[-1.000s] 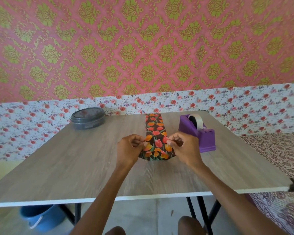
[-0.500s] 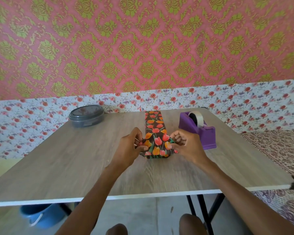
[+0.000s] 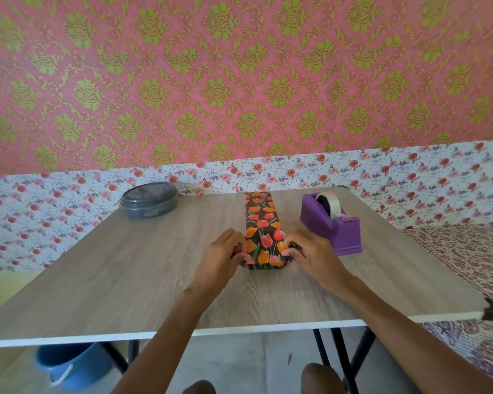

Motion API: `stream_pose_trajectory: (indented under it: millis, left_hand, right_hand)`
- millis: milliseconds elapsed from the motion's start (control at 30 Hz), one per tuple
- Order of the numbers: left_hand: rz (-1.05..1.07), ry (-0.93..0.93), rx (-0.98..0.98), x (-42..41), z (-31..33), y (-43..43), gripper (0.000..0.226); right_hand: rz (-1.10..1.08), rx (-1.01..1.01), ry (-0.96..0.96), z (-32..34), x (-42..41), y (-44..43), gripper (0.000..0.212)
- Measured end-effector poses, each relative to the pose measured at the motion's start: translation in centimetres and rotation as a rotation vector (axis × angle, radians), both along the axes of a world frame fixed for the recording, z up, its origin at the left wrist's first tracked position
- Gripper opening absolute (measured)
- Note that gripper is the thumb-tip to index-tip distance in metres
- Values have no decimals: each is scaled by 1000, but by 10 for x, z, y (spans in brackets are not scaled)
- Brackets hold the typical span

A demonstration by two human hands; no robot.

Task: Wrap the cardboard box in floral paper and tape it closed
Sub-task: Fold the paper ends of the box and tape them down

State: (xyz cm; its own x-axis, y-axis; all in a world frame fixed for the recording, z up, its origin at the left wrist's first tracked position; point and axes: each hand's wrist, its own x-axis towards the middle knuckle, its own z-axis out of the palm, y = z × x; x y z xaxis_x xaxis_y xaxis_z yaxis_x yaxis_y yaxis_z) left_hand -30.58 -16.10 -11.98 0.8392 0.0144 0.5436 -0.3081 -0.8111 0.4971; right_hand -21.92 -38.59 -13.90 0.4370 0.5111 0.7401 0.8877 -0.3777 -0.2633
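Your table (image 3: 125, 280) is one flat wood-grain board with a white edge on black legs. Near its middle lies one long rectangular box (image 3: 261, 214), covered in dark paper (image 3: 264, 240) printed with orange and red tulips. Its long axis runs from you straight toward the far edge; one short end is near that edge and the other faces you. One purple plastic tape dispenser (image 3: 332, 226) sits beside it toward the right edge. One round grey lidded container (image 3: 148, 200) stands near the far left corner. Your left hand (image 3: 222, 257) has its fingers curled, pinching the paper fold at the box's near left side. Your right hand (image 3: 313, 257) pinches the fold on the right. One pale roll of tape (image 3: 329, 204) sits in the dispenser.
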Motion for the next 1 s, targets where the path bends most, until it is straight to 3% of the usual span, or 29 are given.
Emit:
stream_pose_trajectory:
  millis: [100,233,433,533,767,833,933,1000]
  left_hand:
    - [-40,-29,-63,0,-2,2,6]
    - [-65,-29,-74,2,-3,4,13]
    - [-80,-153,272,8,-11,12,13]
    - [-88,-201,301,10,-13,13,13]
    - [-149,-166,106,10,-14,18,18]
    - [-105,-110,-15,9,-11,14,21]
    - [-6,38,-237,9,-6,8,46]
    - [34,92,-299,11,-6,9,47]
  right_hand:
    - [31,-25,-19,-3,1,-3,19]
    - [56,-47,40,-2,3,-7,16]
    - [26,-119,-24,3,10,-6,11]
    - [12,-147,-18,6,10,-6,17]
    - [-99,28,303,3,5,-6,40]
    - [-105,54,361,2,7,-6,35]
    - [-88,59,384,0,10,-7,22]
    - [-87,70,394,-1,10,-6,19]
